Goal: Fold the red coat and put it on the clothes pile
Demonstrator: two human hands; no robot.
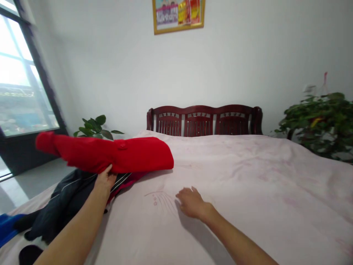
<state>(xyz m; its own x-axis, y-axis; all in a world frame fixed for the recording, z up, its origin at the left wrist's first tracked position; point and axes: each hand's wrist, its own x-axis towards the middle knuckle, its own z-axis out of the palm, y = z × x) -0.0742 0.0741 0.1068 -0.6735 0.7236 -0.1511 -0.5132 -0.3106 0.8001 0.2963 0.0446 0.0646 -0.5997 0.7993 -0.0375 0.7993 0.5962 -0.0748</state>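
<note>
A folded red garment with a small button or badge lies across the left side in the head view, its narrow left end raised and slightly blurred. My left hand is closed on its lower edge, with the fingers hidden under the cloth. Below it is a pile of dark clothes with white stripes, and a darker red cloth shows beneath. My right hand hovers over the pale pink bedsheet, fingers loosely apart and holding nothing.
A dark red wooden bench back stands behind the bed by the white wall. Leafy plants are at the back left, and a bushier plant at the right. A glass door is at the left; a framed picture hangs above.
</note>
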